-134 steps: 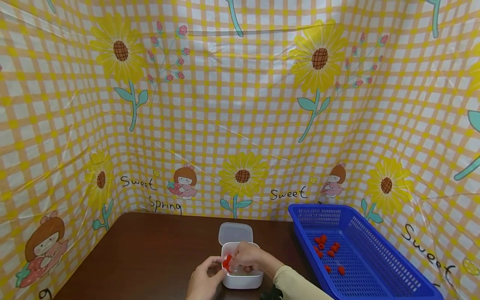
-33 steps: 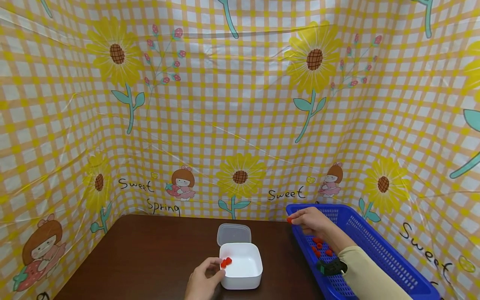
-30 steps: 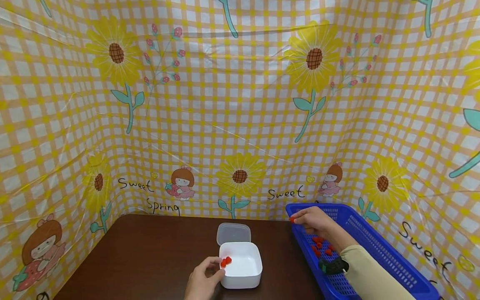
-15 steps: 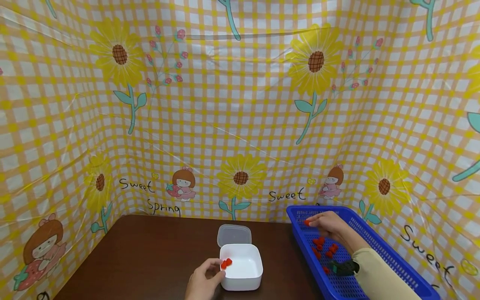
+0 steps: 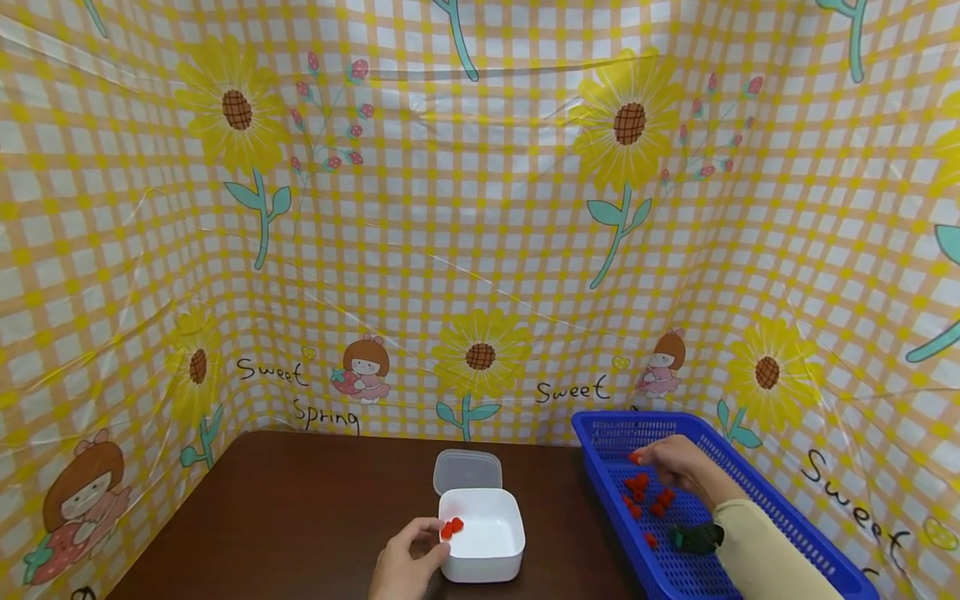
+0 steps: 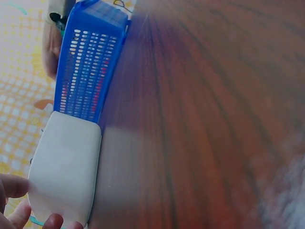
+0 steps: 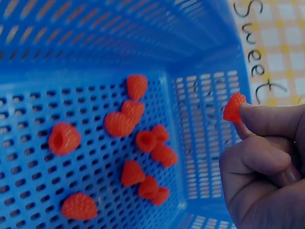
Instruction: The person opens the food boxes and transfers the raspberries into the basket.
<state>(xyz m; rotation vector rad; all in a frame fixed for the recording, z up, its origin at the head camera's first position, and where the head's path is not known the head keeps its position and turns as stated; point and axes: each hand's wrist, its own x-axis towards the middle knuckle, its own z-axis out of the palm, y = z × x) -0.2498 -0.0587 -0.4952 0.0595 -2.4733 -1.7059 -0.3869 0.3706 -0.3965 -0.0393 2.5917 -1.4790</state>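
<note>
Thumb and index fingertip of my right hand (image 5: 678, 461) pinch a red raspberry (image 7: 234, 108) above the far part of a blue basket (image 5: 588, 450). Its other fingers are curled in. Several more raspberries (image 7: 119, 124) lie on the basket's perforated floor, some with a hollow end showing. My left hand (image 5: 408, 557) holds the left side of a square white box (image 5: 483, 569), thumb toward the near corner and fingers farther back. In the left wrist view its fingertips (image 6: 53, 221) meet the box wall. Two raspberries (image 5: 452, 527) sit inside the box against its left wall.
A translucent lid (image 5: 468, 471) lies on the dark brown table (image 5: 300, 508) just behind the white box. A checked cloth with sunflowers (image 5: 480, 250) hangs behind and on both sides. A dark strap device (image 5: 696, 538) is on the right wrist.
My right hand, having been in the white box, went over to the basket. With a raspberry pinched, it has moved rightward and lower from the basket's left rim. The left hand stays put.
</note>
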